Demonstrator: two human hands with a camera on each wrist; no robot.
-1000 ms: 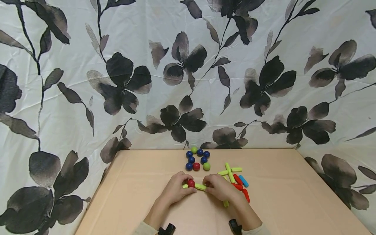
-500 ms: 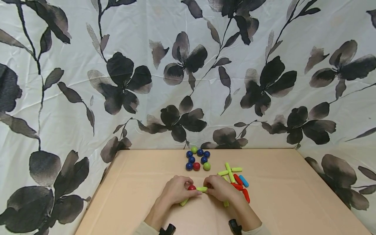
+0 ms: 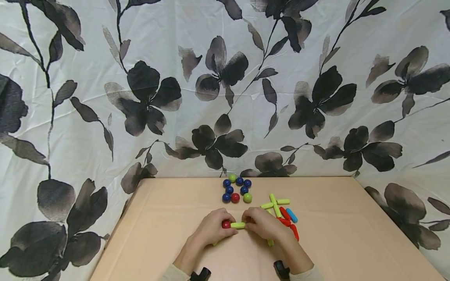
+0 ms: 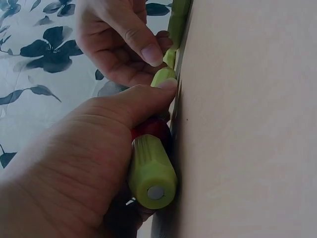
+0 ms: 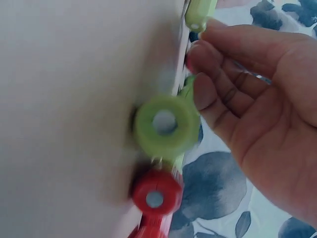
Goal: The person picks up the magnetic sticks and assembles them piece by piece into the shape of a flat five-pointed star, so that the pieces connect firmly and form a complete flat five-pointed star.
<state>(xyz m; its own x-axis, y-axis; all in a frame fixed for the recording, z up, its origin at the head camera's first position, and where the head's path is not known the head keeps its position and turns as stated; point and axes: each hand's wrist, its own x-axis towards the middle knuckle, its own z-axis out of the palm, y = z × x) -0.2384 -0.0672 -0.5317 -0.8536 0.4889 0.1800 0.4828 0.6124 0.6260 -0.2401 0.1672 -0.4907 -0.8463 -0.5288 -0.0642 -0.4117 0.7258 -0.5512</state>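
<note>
In the head view my left hand (image 3: 213, 226) pinches a red ball (image 3: 226, 224) joined to a yellow-green magnetic rod (image 3: 238, 225) that points right. A second yellow-green rod (image 4: 152, 171), with a pale metal disc in its end, meets the ball on the near side in the left wrist view. The left thumb (image 4: 153, 99) lies along the far rod. At that rod's free end are the bent, loose fingers of my right hand (image 3: 263, 224). They seem to touch its tip in the right wrist view, without closing round it.
Beyond the hands, blue balls (image 3: 229, 189), green balls (image 3: 247, 198) and a red ball (image 3: 235, 198) form a cluster. Right of it lie several green rods (image 3: 275, 208), red rods (image 3: 294, 232) and a blue rod (image 3: 291, 216). A floral cloth (image 3: 211, 97) hangs behind the table (image 3: 334, 234).
My left hand has turned the joined piece; the second rod now lies mostly hidden beneath it. Ball and far rod have shifted slightly left over the last half second. The right hand has barely moved.
</note>
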